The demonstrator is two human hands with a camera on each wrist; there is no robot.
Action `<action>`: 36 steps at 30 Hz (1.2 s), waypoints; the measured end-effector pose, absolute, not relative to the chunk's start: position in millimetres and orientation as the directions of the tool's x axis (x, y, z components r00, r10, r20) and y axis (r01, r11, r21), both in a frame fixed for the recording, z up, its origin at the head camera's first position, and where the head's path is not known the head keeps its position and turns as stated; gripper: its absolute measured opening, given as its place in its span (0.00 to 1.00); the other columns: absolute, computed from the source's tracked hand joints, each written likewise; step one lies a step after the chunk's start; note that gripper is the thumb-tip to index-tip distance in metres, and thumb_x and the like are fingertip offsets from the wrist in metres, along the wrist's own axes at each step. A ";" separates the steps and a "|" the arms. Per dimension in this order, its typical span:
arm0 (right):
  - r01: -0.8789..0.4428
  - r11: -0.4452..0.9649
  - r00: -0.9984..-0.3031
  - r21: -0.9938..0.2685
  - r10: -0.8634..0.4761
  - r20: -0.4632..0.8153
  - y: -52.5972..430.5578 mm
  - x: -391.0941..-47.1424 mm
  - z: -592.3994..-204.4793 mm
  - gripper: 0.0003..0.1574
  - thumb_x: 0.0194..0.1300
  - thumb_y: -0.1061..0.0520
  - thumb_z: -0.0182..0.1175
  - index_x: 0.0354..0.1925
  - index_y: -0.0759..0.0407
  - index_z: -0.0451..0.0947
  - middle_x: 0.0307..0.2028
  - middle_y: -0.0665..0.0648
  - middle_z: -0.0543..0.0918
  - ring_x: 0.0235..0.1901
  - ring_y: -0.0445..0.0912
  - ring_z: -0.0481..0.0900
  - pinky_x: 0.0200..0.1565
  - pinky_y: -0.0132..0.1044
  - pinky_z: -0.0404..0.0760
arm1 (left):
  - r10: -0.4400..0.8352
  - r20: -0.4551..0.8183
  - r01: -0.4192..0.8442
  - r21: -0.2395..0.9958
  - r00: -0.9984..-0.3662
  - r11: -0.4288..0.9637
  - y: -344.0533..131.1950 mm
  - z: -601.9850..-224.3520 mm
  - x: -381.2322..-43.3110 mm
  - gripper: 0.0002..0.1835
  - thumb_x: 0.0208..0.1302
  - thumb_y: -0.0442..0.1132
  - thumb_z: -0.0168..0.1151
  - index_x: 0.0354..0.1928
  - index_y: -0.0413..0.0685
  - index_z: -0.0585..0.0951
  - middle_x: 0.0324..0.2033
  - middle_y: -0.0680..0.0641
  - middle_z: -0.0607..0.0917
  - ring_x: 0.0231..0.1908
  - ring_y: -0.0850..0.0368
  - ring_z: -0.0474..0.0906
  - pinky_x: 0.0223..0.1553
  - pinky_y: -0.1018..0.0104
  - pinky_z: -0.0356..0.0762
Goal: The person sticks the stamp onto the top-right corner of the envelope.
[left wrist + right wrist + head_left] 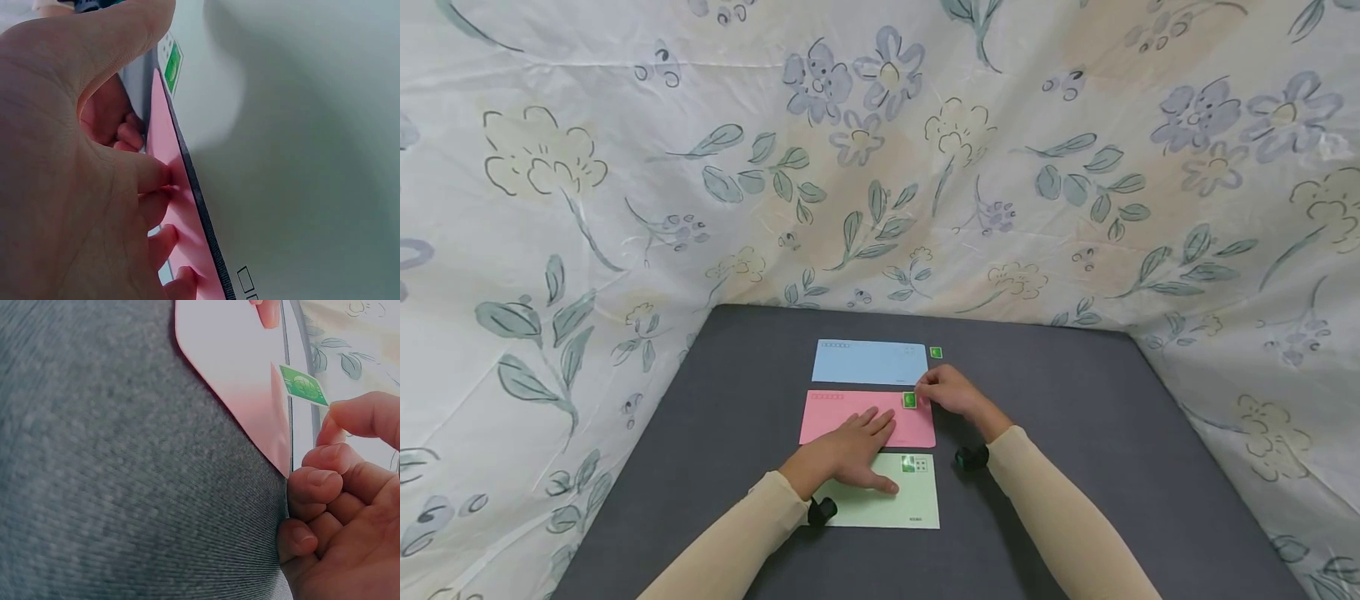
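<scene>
A green stamp (909, 400) with a pale border is over the upper right corner of a pink envelope (823, 417). My right hand (953, 392) pinches this stamp by one corner between thumb and index finger. In the right wrist view the stamp (304, 385) tilts up off the paper, while the other fingers (315, 484) curl beside the envelope's edge. My left hand (856, 448) lies spread, its fingertips pressing on the pink envelope. Its thumb stretches over the pale green envelope (895, 508) below, which bears a stamp (908, 463) at its upper right.
Above the pink one lies a blue envelope (868, 362). A loose green stamp (936, 352) sits just right of it on the dark grey table (1060, 392). Floral cloth (880, 225) hangs behind the table and along its sides.
</scene>
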State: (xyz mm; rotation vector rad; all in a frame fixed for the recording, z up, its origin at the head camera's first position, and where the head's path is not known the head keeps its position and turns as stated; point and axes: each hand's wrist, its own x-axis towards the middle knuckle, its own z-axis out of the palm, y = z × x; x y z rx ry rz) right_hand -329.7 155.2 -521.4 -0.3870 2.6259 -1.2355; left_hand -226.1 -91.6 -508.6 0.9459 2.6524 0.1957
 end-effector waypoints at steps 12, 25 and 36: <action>-0.162 0.613 -0.940 -0.774 -0.335 -0.068 150.8 -334.9 -525.3 0.15 0.77 0.57 0.65 0.31 0.60 0.88 0.31 0.56 0.83 0.34 0.49 0.77 0.33 0.38 0.72 | 0.633 -0.247 0.595 0.215 -0.734 0.774 -90.9 -510.8 -229.0 0.61 0.63 0.76 0.66 0.87 0.46 0.58 0.86 0.48 0.54 0.85 0.45 0.46 0.82 0.47 0.49; -0.135 0.637 -0.954 -0.759 -0.291 -0.074 145.6 -334.1 -526.4 0.13 0.77 0.57 0.65 0.33 0.61 0.88 0.30 0.56 0.82 0.34 0.49 0.78 0.33 0.38 0.74 | 0.642 -0.240 0.602 0.223 -0.728 0.767 -91.4 -512.5 -231.8 0.61 0.63 0.76 0.65 0.87 0.46 0.58 0.86 0.48 0.54 0.85 0.45 0.45 0.82 0.47 0.48; -0.140 0.642 -0.958 -0.753 -0.280 -0.061 138.8 -335.6 -528.7 0.14 0.76 0.59 0.65 0.31 0.61 0.88 0.26 0.55 0.81 0.29 0.47 0.77 0.30 0.36 0.73 | 0.631 -0.217 0.590 0.230 -0.745 0.774 -89.7 -513.4 -235.1 0.59 0.68 0.78 0.57 0.86 0.44 0.59 0.86 0.47 0.55 0.84 0.44 0.49 0.81 0.49 0.53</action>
